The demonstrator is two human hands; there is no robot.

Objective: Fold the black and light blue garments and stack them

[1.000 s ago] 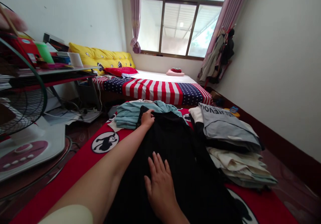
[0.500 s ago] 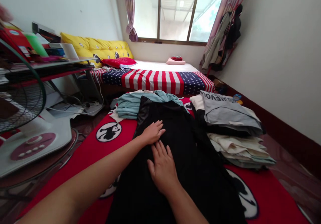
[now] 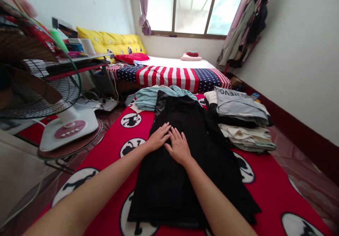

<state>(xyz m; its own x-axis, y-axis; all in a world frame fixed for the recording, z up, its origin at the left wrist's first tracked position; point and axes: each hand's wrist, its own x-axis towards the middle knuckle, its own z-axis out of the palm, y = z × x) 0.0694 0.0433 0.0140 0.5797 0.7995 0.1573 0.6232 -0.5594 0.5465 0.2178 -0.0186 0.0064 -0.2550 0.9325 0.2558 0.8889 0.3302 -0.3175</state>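
Note:
A black garment (image 3: 169, 186) is spread out flat on a red blanket (image 3: 111, 140) with round black-and-white figures. Its far left part looks shiny, like leather, and a sleeve runs down its right side. My left hand (image 3: 158, 137) lies open, palm down, on the garment's upper left. Right beside it, my right hand (image 3: 179, 145) also rests flat on the cloth with the fingers stretched out. The fingertips of the two hands nearly meet. Neither hand grips the fabric.
Light blue clothes (image 3: 147, 98) are piled beyond the garment. To the right stand stacked folded clothes, a grey piece (image 3: 239, 105) over cream ones (image 3: 246, 133). A fan (image 3: 70, 126) sits on a round stool at left, beside a cluttered desk (image 3: 79, 59). A bed (image 3: 169, 77) lies under the window.
The view has tilted down and shifted left, showing the garment's near hem and more of the fan. My right hand has slid forward, level with my left; both stay flat on the garment.

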